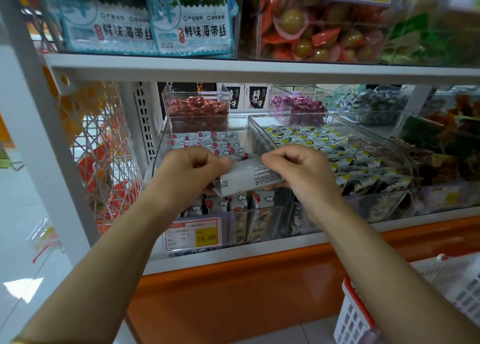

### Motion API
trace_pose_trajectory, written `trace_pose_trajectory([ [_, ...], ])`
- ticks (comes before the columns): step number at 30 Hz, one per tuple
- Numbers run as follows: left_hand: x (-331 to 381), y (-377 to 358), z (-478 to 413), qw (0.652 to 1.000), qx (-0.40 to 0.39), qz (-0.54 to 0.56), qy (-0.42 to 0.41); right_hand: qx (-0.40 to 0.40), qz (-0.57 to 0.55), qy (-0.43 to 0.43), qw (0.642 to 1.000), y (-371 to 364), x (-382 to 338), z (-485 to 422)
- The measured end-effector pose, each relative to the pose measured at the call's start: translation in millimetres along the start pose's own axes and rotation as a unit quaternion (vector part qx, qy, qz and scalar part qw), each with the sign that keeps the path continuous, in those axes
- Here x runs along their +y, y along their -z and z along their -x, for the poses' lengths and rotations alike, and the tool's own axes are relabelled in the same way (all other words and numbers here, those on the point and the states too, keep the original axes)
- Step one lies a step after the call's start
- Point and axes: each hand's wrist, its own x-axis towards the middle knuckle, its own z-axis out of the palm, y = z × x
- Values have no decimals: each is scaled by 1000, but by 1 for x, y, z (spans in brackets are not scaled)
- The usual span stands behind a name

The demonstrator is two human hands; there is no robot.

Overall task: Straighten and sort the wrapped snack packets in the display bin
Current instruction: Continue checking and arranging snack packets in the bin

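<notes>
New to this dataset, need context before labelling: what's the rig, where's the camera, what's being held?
There is no machine here. A person works bare-handed, and the single picture comes from a wide-angle camera on their head, looking forward and down at a shop shelf. The left hand and right hand each grip one end of a white wrapped bundle, small print facing the camera. I cannot tell whether it is one packet or several. Under it sits the clear display bin of white snack packets with red and cloud marks. The neighbouring bin holds yellow-and-black packets. A price tag hangs in front.
</notes>
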Motion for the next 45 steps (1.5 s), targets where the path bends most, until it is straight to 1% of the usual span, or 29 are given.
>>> trace_pose_trajectory([
  [3,-2,-1,1,996,-48,-72,-3,7,-11,-17,1000,2,1,-1],
  [5,-3,-2,0,994,-54,-93,-6,-17,-40,-63,997,6,-1,-3],
  [7,-2,-3,0,995,-48,-84,-13,-39,-85,-124,988,13,-2,-6],
  [9,-2,-3,0,997,-44,-64,-14,-44,-119,-160,979,17,-2,-8],
  [14,-4,-5,-1,998,-52,-33,-20,-53,-164,-196,965,21,-1,-8],
  [17,-5,-6,-3,999,-43,-15,-17,-51,-178,-205,961,23,1,-10],
  [21,-10,-9,-8,1000,-26,-14,-4,-61,-173,-180,966,24,5,-9],
  [23,-11,-10,-11,1000,2,18,15,-92,-181,-137,969,23,3,-8],
  [25,-10,-12,-14,998,29,58,25,-101,-132,-69,984,20,3,-7],
  [27,-8,-16,-16,997,44,63,16,-68,-44,-4,997,18,3,-7],
  [28,-6,-20,-17,997,42,65,12,-44,-20,18,999,18,3,-8],
  [30,-4,-25,-19,998,39,43,1,18,-29,29,999,22,3,-10],
  [32,-5,-27,-22,996,66,-36,-38,103,-92,1,990,30,6,-15],
  [34,-8,-27,-28,981,91,-149,-85,162,-126,-28,978,37,9,-20],
  [36,-14,-29,-36,961,73,-242,-116,180,-121,-43,975,38,15,-23],
  [38,-20,-35,-48,936,12,-325,-131,183,-112,-56,975,36,17,-24],
  [41,-27,-48,-65,875,-100,-457,-124,190,-116,-73,972,34,17,-25],
  [43,-32,-53,-74,842,-147,-510,-95,196,-129,-77,969,34,18,-27],
  [45,-39,-56,-78,807,-176,-557,-88,193,-136,-81,968,34,18,-26],
])
